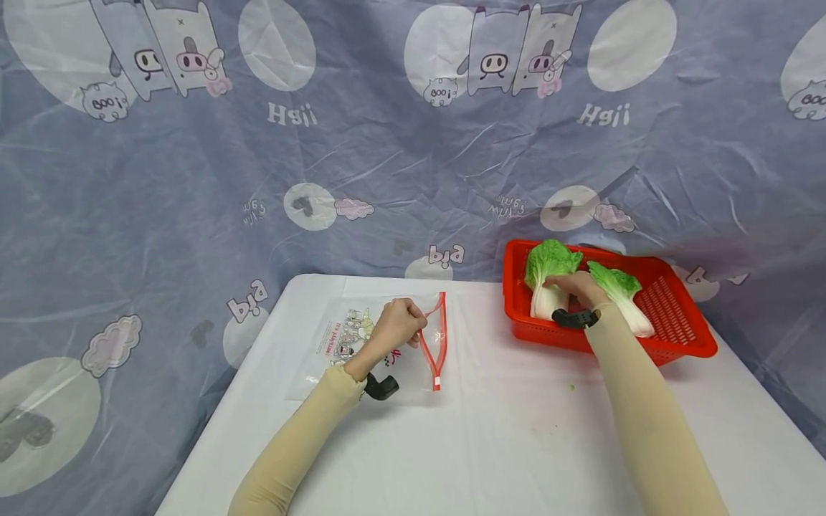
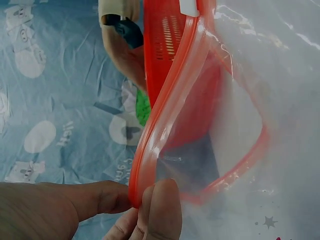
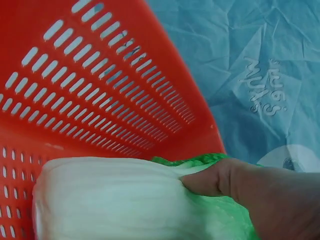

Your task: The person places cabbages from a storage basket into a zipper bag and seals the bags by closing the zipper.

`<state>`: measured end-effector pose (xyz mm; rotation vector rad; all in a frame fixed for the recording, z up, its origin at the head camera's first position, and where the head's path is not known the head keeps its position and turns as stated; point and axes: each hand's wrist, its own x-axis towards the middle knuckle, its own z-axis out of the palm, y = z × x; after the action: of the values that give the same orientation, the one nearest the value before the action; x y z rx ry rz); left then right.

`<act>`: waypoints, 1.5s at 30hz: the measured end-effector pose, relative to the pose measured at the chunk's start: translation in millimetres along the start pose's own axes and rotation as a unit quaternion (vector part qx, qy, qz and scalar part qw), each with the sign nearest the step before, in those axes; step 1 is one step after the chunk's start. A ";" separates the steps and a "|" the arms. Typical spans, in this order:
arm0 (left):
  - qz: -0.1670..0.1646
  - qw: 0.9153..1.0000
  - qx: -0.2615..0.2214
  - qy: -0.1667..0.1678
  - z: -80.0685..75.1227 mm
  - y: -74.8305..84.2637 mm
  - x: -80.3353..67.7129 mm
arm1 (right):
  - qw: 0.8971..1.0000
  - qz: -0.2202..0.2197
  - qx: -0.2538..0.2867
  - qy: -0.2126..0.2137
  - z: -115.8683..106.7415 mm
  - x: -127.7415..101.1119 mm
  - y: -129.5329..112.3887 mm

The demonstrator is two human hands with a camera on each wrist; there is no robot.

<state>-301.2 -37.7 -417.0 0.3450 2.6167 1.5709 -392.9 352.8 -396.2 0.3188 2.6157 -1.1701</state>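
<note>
A clear zip bag [image 1: 361, 337] with a red zip edge and printed cartoon figures lies on the white table. My left hand [image 1: 398, 324] pinches one side of its red rim, and the mouth gapes. In the left wrist view the thumb and fingers hold the red zip strip [image 2: 165, 105]. On the right, my right hand [image 1: 578, 287] grips a napa cabbage [image 1: 548, 276] inside the red basket [image 1: 684, 315]. The right wrist view shows the thumb on the cabbage [image 3: 110, 200] where white stalk meets green leaf; its other fingers are hidden.
A second napa cabbage [image 1: 622, 297] lies in the basket, right of the held one. Small green scraps [image 1: 571, 388] lie on the table [image 1: 516, 444] in front of the basket. A patterned grey-blue cloth [image 1: 387, 158] hangs behind the table.
</note>
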 end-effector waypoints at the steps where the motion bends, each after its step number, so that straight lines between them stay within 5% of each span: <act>1: 0.000 1.000 0.002 0.001 0.3 0.5 -0.4 | 1.000 -0.004 0.004 0.009 0.8 -2.3 -0.8; 12: 0.021 1.000 -0.012 0.012 1.4 6.7 -2.8 | 0.979 -0.028 0.005 0.203 14.6 -17.1 -5.4; 17: 0.031 0.999 -0.015 0.027 1.9 9.5 -4.0 | 0.956 -0.035 0.080 0.280 23.6 -23.6 -8.9; 23: 0.038 0.998 -0.025 0.049 1.5 12.8 -4.4 | 0.918 -0.097 0.172 0.345 38.9 -43.2 -26.9; 26: 0.037 0.998 -0.030 0.052 1.3 13.8 -4.2 | 0.912 -0.125 0.201 0.336 50.5 -57.5 -38.4; 34: 0.050 0.995 -0.048 0.065 2.4 17.4 -3.5 | 0.915 -0.168 0.226 0.287 105.0 -98.4 -61.6; 40: 0.057 0.993 -0.053 0.086 5.6 20.2 -4.7 | 0.935 -0.179 0.252 0.175 147.2 -110.6 -63.0; 45: 0.070 0.991 -0.070 0.093 10.9 22.1 -7.2 | 0.938 -0.179 0.283 0.091 174.0 -110.1 -57.6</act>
<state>-288.9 -19.9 -403.1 0.3977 2.6470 1.9081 -281.4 174.0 -432.8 0.0497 2.4942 -2.1133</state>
